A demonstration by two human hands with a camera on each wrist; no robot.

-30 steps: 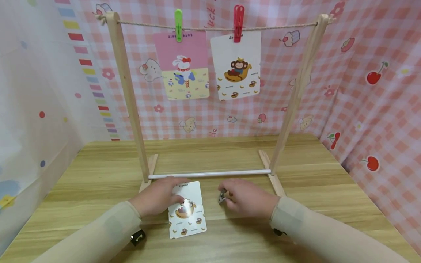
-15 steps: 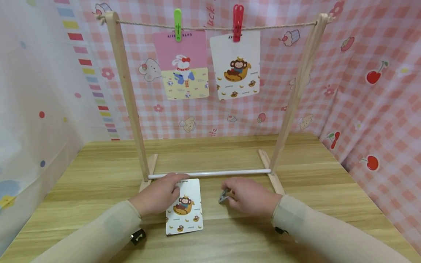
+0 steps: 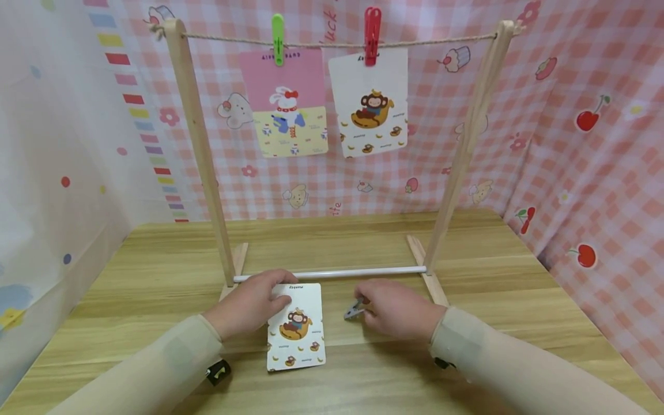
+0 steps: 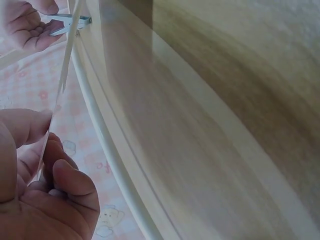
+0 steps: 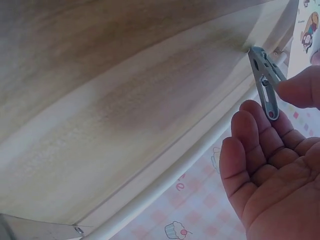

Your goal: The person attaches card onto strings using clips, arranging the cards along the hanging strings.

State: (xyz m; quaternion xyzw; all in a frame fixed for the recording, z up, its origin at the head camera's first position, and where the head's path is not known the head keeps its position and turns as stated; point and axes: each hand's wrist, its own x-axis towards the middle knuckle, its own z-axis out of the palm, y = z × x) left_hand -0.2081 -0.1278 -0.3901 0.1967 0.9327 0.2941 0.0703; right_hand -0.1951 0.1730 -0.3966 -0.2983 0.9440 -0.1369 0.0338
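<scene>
My left hand (image 3: 251, 305) pinches the left edge of a white card (image 3: 297, 351) with a monkey on a banana printed on it. The left wrist view catches that card (image 4: 64, 75) nearly edge-on, between thumb and curled fingers. To the right of the card, my right hand (image 3: 398, 311) pinches a grey clothespin (image 3: 354, 312). In the right wrist view, the thumb presses one arm of the clothespin (image 5: 265, 82) and the fingers support its end. A gap separates clothespin and card in the head view.
A wooden frame (image 3: 199, 144) with a white bottom rod (image 3: 358, 272) stands behind my hands. From its string (image 3: 332, 45) hang a pink-and-yellow rabbit card (image 3: 306, 78) under a green clothespin (image 3: 278, 40) and a monkey card (image 3: 347, 80) under a red clothespin (image 3: 372, 37).
The card has shifted slightly left and then back right, its tilt changing so the glare on it is gone. My right hand has moved slightly right, and the grey clothespin has turned to lie flatter.
</scene>
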